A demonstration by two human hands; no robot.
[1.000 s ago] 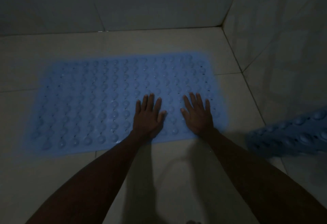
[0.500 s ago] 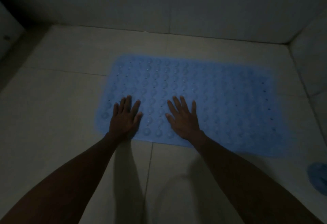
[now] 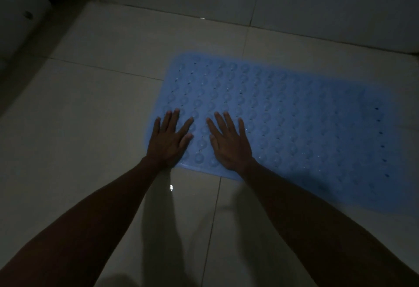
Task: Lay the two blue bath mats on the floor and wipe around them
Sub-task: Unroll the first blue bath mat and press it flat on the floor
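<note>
Head view, in dim light: two bare forearms reach forward from the bottom edge over a pale tiled floor (image 3: 90, 127), which shows their faint reflections and one small bright glint just short of the mat. The left hand (image 3: 169, 142) lies palm down on the near left corner of the blue bath mat (image 3: 294, 116), fingers straight and slightly spread, holding nothing. The right hand (image 3: 230, 143) lies just beside it, also flat with spread fingers and gripping nothing; the two hands are close but apart. The mat lies flat on the floor, its long side running off to the right, its surface covered in rows of round bumps and small holes. Only this one mat is in view. Beyond it the floor meets a tiled wall (image 3: 317, 3). At far left stands a pale object (image 3: 20, 14), too dark to identify.
</note>
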